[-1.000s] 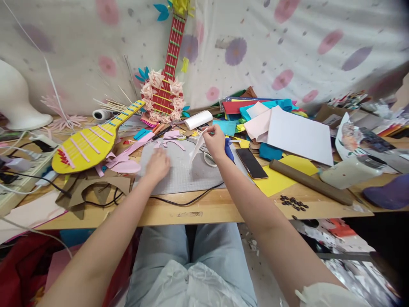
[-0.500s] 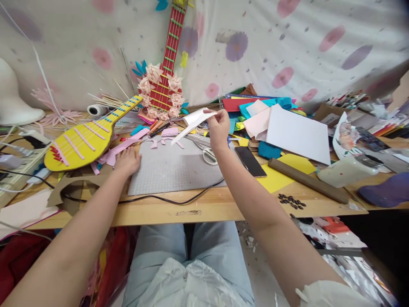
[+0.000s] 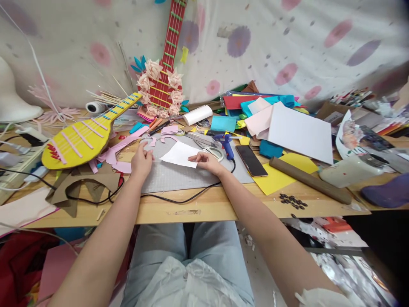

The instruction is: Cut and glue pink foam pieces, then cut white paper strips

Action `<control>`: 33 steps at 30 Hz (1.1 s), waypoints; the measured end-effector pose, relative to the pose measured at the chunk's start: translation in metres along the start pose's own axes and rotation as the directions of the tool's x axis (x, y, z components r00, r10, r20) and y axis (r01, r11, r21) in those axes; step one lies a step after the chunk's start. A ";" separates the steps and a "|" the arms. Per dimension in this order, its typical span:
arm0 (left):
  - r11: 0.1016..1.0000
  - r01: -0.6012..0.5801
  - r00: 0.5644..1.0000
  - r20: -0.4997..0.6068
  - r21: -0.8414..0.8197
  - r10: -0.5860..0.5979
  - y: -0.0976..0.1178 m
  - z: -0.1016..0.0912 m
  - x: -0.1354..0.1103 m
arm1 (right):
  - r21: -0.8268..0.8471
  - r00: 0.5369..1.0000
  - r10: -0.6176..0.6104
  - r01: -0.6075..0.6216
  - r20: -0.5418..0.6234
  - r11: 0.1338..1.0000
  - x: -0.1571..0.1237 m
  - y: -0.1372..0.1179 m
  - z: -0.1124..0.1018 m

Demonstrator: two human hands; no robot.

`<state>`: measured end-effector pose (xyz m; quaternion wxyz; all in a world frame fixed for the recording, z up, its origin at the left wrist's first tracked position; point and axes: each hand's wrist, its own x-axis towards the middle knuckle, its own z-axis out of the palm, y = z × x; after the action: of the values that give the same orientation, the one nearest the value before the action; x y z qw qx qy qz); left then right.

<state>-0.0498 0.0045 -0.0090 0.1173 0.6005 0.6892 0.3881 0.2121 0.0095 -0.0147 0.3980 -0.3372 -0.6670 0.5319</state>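
My right hand [image 3: 207, 163] pinches the right edge of a white piece of paper [image 3: 180, 154] between thumb and fingers. The paper is tilted just over a grey cutting mat [image 3: 166, 181]. My left hand [image 3: 142, 162] is at the mat's left side, fingers loosely bent and apart, holding nothing and not touching the paper. Behind my right hand are scissors [image 3: 215, 152], partly hidden, and a blue glue gun [image 3: 227, 146]. Pink paper scraps [image 3: 121, 167] lie beside my left hand.
A yellow paper instrument [image 3: 75, 145] lies left; a red one with paper flowers [image 3: 161, 89] leans at the back. A phone [image 3: 251, 160], a brown roll [image 3: 309, 180] and white board [image 3: 300, 132] lie right. A black cable [image 3: 179, 201] crosses in front.
My right hand has brought the white paper down and nearer, over the mat, uncovering the glue gun and a white paper roll. My left hand has lifted from the scraps and moved right.
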 end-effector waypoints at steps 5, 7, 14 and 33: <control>0.926 -0.372 0.922 0.142 0.063 0.361 -0.012 0.001 -0.007 | 0.099 1.000 -0.025 0.024 0.005 0.995 0.001 -0.005 0.002; 0.895 -0.444 0.883 0.186 0.038 0.430 -0.013 0.000 -0.007 | 0.100 0.998 -0.060 0.058 0.017 0.993 0.005 -0.005 0.003; 0.854 -0.518 0.853 0.099 0.045 0.513 -0.001 -0.007 -0.006 | -0.588 0.949 -0.316 0.258 0.005 0.766 0.012 0.001 0.007; 0.860 -0.510 0.824 0.290 0.002 0.487 -0.018 -0.018 -0.005 | -0.710 0.947 -0.182 -0.064 -0.265 0.702 0.001 0.004 0.014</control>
<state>-0.0725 -0.0069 -0.0107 0.0839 0.8124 0.4996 0.2887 0.1992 0.0048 -0.0198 0.3554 -0.5230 -0.7580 0.1597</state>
